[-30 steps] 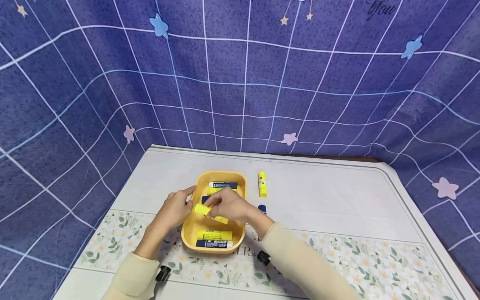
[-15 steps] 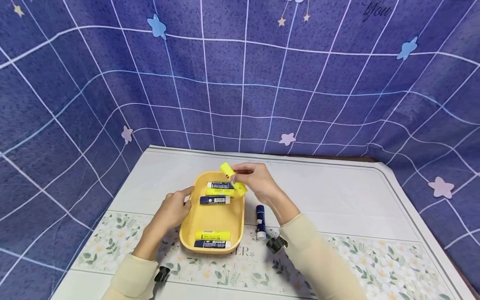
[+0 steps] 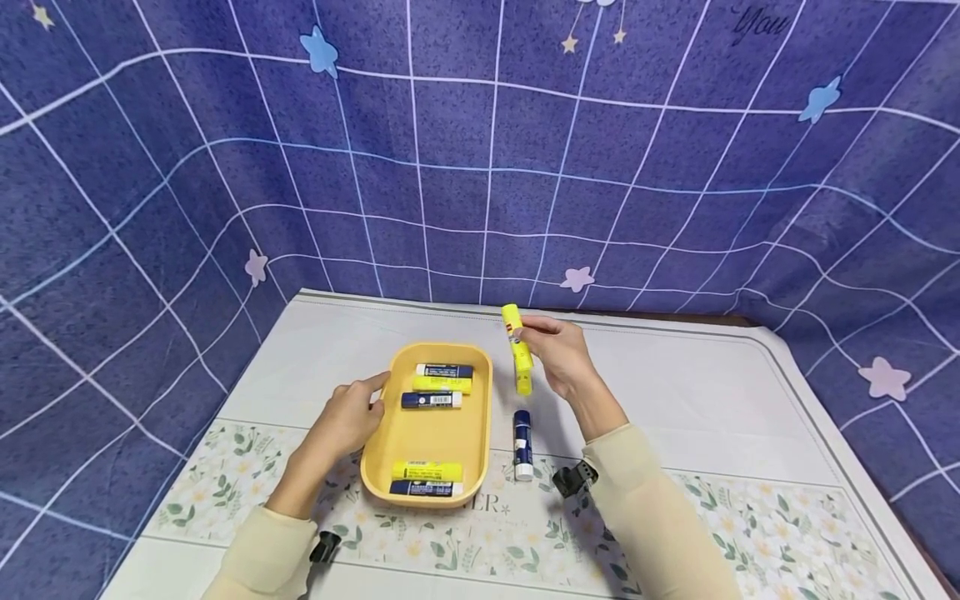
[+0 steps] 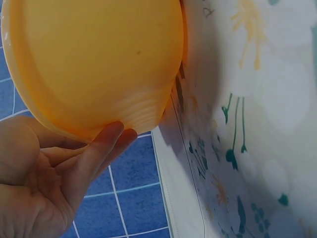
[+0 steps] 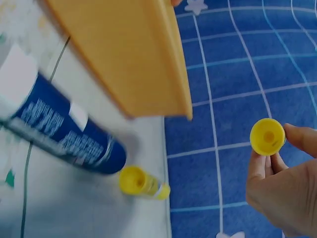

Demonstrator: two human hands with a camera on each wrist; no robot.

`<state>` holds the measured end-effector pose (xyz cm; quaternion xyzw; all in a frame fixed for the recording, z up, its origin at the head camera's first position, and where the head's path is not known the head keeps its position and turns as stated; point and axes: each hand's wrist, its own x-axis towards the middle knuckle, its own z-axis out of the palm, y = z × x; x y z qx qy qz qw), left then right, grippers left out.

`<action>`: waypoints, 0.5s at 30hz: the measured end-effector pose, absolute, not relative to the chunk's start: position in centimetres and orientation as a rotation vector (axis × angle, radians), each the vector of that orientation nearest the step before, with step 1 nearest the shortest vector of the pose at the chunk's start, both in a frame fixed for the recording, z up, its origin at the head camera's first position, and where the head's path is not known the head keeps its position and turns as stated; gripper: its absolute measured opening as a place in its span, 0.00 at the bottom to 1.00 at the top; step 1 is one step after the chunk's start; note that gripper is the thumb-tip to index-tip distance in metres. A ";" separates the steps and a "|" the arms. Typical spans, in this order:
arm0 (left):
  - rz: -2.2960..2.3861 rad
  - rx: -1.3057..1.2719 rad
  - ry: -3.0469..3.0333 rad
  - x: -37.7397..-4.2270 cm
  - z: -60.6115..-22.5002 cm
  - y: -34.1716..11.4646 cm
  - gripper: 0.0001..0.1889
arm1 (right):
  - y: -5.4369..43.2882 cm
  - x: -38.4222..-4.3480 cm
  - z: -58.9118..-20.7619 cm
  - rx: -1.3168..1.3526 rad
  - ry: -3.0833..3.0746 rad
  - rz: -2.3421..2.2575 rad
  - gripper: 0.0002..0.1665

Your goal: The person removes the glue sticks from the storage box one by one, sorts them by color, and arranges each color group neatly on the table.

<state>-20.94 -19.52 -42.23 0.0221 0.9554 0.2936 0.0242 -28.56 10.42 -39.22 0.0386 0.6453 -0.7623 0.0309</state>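
Our left hand is closest to us, with its sleeve pulled down past the elbow end of the arm. Its fingers and thumb pinch the left edge of a yellow tray, which sits flat on the table. At the tray's near end, a blue tube with a white end lies on its side, and a bright yellow tube lies right next to it. Just right of the tray, a blue tube on the table points away from us, with its white end nearest. Up in the tray's far half we see three more: a short dark tube, then a yellow one, then a blue and white one. Our right hand is past the tray's right side. Its thumb and fingers are pinched on the lifted yellow tube, which tips up in the air over the table. Below it, partly hidden, another yellow tube lies on the table. Behind everything hangs a blue-purple curtain with lines and little stars.
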 end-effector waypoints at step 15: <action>0.915 0.061 2.953 -20.9 -42.2 -19.4 0.28 | 13.6 -30.2 -42.7 0.485 2.107 -2.389 0.21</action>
